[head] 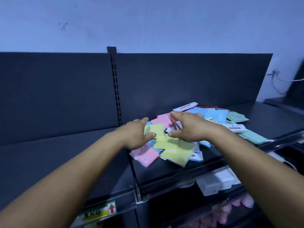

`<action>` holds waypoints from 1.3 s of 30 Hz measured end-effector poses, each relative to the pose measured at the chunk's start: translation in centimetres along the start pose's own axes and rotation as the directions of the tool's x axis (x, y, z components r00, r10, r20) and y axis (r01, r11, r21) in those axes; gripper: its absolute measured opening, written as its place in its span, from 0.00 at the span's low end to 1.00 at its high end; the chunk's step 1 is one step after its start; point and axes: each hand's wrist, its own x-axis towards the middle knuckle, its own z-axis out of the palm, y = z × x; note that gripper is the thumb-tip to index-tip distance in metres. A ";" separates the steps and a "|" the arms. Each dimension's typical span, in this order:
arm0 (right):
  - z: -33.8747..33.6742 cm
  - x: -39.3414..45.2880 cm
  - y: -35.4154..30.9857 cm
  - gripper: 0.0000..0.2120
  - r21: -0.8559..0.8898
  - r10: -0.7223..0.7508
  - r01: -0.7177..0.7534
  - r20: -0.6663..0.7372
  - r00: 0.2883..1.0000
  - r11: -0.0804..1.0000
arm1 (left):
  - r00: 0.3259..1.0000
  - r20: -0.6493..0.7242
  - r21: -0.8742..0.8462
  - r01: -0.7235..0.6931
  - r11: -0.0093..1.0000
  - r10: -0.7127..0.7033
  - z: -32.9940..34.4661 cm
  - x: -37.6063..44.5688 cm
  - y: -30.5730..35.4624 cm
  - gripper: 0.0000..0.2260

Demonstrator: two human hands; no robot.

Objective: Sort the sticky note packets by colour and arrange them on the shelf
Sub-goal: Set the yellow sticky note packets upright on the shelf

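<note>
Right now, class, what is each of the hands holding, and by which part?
The left hand pinches a yellow packet by its left edge. The right hand rests over the pile; any hold cannot be told.

The sticky note packets are pink, yellow, light blue, mint green and red — some white-labelled. The shelf is black; the wall pale blue; lower left, a yellow tag bears a red arrow.
</note>
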 end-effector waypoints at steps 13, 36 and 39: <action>3.8 7.1 2.9 0.31 -0.235 -0.146 0.215 0.281 0.949 0.948 | 0.926 -0.041 -0.129 0.366 0.921 -0.374 2.8 8.2 1.8 0.31; 2.4 11.4 4.0 0.06 0.454 -0.199 0.140 0.084 0.976 0.880 | 0.950 0.092 -0.834 0.238 0.499 -0.300 -0.9 3.6 0.2 0.09; 2.7 11.7 3.4 0.10 0.533 -0.153 0.125 0.009 0.988 0.837 | 0.968 0.095 -0.745 0.224 0.628 -0.232 -0.3 3.9 0.4 0.09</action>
